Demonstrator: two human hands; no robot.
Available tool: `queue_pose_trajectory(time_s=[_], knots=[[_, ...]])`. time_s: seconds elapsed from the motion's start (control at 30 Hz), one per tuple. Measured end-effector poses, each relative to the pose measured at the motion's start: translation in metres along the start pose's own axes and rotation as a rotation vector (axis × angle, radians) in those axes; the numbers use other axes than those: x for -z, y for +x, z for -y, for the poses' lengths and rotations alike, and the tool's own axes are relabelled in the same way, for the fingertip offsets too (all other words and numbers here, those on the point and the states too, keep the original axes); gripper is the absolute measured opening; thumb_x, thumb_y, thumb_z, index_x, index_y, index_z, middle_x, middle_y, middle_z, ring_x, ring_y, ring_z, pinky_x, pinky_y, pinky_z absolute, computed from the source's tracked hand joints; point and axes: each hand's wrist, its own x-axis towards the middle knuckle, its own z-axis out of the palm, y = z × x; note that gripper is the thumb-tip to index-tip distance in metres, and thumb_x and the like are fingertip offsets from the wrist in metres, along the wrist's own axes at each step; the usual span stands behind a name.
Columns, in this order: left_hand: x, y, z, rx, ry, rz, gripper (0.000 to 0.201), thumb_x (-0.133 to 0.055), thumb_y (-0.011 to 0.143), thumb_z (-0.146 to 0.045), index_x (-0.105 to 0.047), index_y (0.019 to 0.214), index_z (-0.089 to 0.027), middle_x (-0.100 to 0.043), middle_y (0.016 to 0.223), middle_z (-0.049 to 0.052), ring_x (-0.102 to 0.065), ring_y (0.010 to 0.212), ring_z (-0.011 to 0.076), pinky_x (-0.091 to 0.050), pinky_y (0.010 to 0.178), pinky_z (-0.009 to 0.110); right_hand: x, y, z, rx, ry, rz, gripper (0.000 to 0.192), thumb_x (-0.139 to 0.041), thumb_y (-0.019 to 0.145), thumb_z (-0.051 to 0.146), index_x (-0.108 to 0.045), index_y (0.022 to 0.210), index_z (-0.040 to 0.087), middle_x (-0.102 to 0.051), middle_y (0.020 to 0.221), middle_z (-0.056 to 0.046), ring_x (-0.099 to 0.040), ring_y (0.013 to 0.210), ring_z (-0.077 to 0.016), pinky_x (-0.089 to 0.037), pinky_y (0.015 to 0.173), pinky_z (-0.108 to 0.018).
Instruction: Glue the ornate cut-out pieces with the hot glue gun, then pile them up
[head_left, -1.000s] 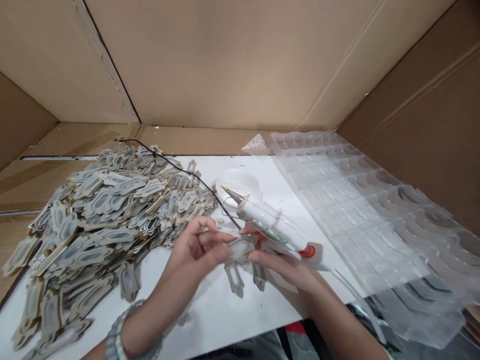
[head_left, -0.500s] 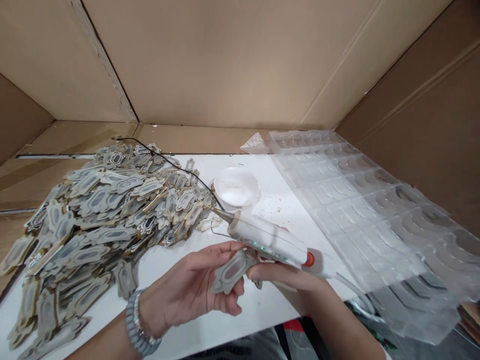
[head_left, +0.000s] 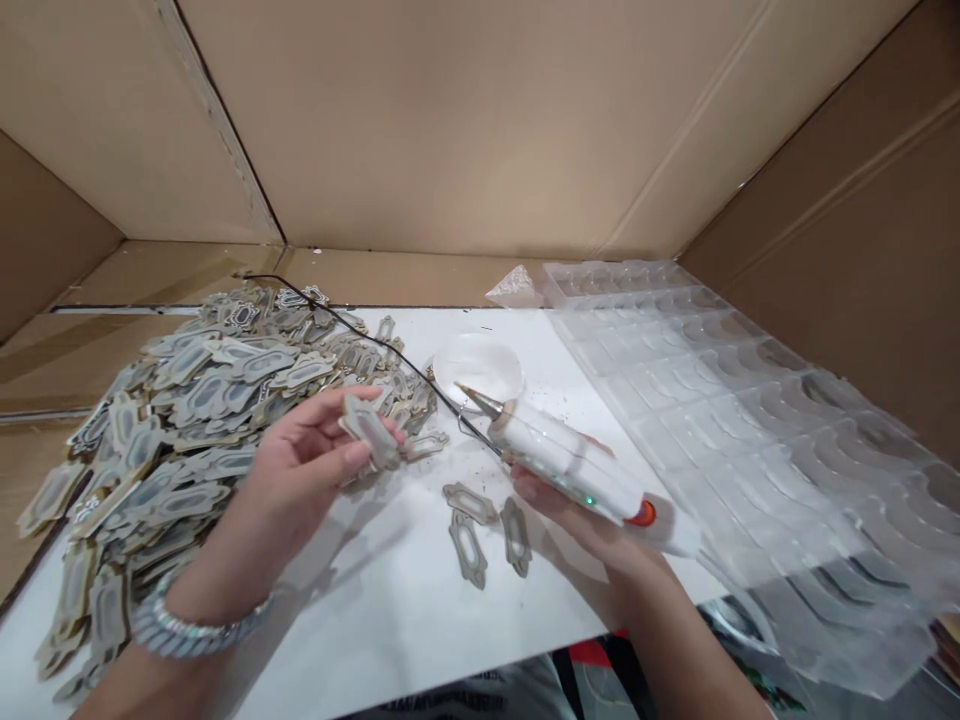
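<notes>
A grey, frame-shaped ornamental plate (head_left: 369, 432) is pinched between the thumb and fingers of my left hand (head_left: 300, 465), at the right edge of a big pile of similar plates (head_left: 202, 400). My right hand (head_left: 570, 515) is wrapped around a white hot glue gun (head_left: 570, 455), whose metal nozzle points up and left over a round white dish (head_left: 487, 365). Between my hands, three loose plates (head_left: 469, 548) lie on the white table, two of them touching. The fingers under the glue gun are partly hidden.
Clear plastic trays (head_left: 720, 420) with rows of curved compartments stretch along the right side. A small clear bag (head_left: 514, 287) lies near the back cardboard wall (head_left: 450, 120). A black cord (head_left: 360, 330) crosses the pile towards the glue gun.
My left hand has moved left and up to the pile's edge and now holds a plate there. Plates formerly between my hands now lie on the table. The glue gun shifted slightly right.
</notes>
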Motion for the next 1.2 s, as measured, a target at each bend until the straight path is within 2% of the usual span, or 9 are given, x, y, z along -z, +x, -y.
queue_pose_trajectory(time_s=[0.13,0.23,0.3,0.4,0.6,0.77,0.97,1.2], knots=[[0.009,-0.004,-0.004,-0.348,0.294,-0.213,0.023,-0.078,0.082,-0.026,-0.068,0.103,-0.026,-0.078,0.097,0.001,-0.076,0.086,0.0194,-0.064,0.062,0.022,-0.003,0.001,0.002,0.099,0.101,0.061,0.017,-0.055,0.089,0.033,-0.062,0.08,0.021,-0.068,0.085,-0.004,-0.065,0.073,-0.017,-0.05,0.062,-0.028],[0.006,-0.009,-0.004,-0.575,0.44,-0.273,0.03,-0.077,0.078,-0.008,-0.067,0.101,-0.022,-0.077,0.099,-0.001,-0.075,0.095,0.0177,-0.064,0.071,0.019,-0.005,-0.001,0.005,0.075,0.037,0.122,0.013,-0.054,0.086,0.023,-0.064,0.079,0.02,-0.068,0.088,-0.006,-0.065,0.079,-0.0174,-0.047,0.064,-0.028],[0.002,-0.012,-0.004,-0.66,0.475,-0.288,0.034,-0.077,0.074,0.0,-0.066,0.1,-0.02,-0.076,0.097,-0.001,-0.074,0.098,0.0171,-0.064,0.081,0.021,-0.007,-0.002,0.005,0.067,0.01,0.127,0.011,-0.055,0.085,0.019,-0.063,0.078,0.019,-0.068,0.088,-0.005,-0.065,0.079,-0.0162,-0.046,0.066,-0.027],[-0.005,-0.014,-0.004,-0.7,0.507,-0.29,0.033,-0.075,0.073,0.002,-0.065,0.097,-0.019,-0.075,0.095,-0.001,-0.075,0.096,0.0167,-0.064,0.09,0.026,-0.009,-0.002,0.002,0.093,-0.004,0.107,0.01,-0.054,0.083,0.017,-0.063,0.078,0.019,-0.068,0.086,-0.004,-0.064,0.076,-0.0149,-0.045,0.066,-0.026],[-0.009,-0.018,0.002,-0.74,0.612,-0.319,0.037,-0.078,0.07,-0.002,-0.066,0.1,-0.022,-0.076,0.097,-0.002,-0.075,0.094,0.0174,-0.065,0.09,0.029,-0.012,-0.002,-0.004,0.115,-0.014,0.106,0.008,-0.054,0.081,0.016,-0.06,0.077,0.019,-0.067,0.085,-0.003,-0.063,0.075,-0.0145,-0.043,0.066,-0.026],[-0.005,-0.018,0.008,-0.84,0.613,-0.269,0.043,-0.077,0.068,0.0,-0.067,0.102,-0.024,-0.077,0.098,-0.004,-0.076,0.09,0.0164,-0.064,0.091,0.029,-0.012,-0.002,-0.005,0.119,-0.031,0.109,0.008,-0.053,0.079,0.015,-0.059,0.076,0.02,-0.066,0.084,-0.003,-0.062,0.073,-0.0145,-0.042,0.064,-0.026],[-0.003,-0.026,0.011,-0.753,0.69,-0.283,0.032,-0.074,0.076,-0.011,-0.065,0.102,-0.028,-0.076,0.103,-0.003,-0.075,0.093,0.0187,-0.063,0.095,0.039,-0.012,-0.003,-0.002,0.069,-0.025,0.128,0.011,-0.052,0.08,0.016,-0.062,0.077,0.019,-0.065,0.084,-0.004,-0.061,0.074,-0.0157,-0.043,0.064,-0.027],[0.001,-0.029,0.013,-0.733,0.755,-0.269,0.032,-0.073,0.079,-0.012,-0.063,0.105,-0.029,-0.075,0.107,-0.002,-0.073,0.097,0.0195,-0.062,0.098,0.042,-0.012,-0.002,-0.003,0.091,-0.03,0.114,0.012,-0.051,0.081,0.015,-0.06,0.074,0.019,-0.065,0.082,-0.004,-0.061,0.071,-0.0147,-0.042,0.062,-0.026]])
